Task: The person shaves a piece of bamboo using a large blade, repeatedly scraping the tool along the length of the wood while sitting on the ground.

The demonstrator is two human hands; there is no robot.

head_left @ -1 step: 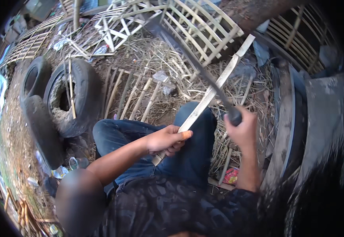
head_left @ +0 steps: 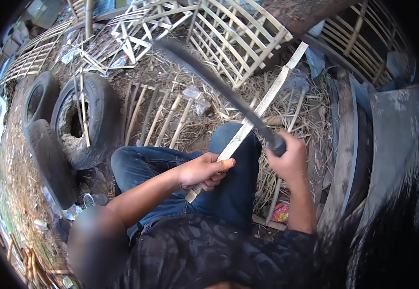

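Observation:
Over my lap, my left hand (head_left: 204, 172) is closed round the lower part of a pale bamboo strip (head_left: 268, 99); an orange wrap shows on the thumb. The strip slants up and away to the right, with a notch-like step close to its far end. My right hand (head_left: 288, 156) grips the black handle of a machete (head_left: 219, 85), whose long dark blade reaches up to the left. Seen from above, the blade crosses over the strip's middle; whether they touch I cannot tell. The blade's tip looks slightly blurred.
Old tyres (head_left: 94, 115) lie at the left. Ahead of my knees is a row of bamboo sticks (head_left: 168, 119) beside dry straw shavings (head_left: 226, 113). A bamboo lattice crate (head_left: 241, 38) stands farther off. Wooden boards (head_left: 342, 154) run along the right. A bamboo bundle (head_left: 30, 260) is at lower left.
My right hand and the machete have shifted a little to the left, and the blade's tip has swung left and nearer. The left hand and bamboo strip stay almost in place.

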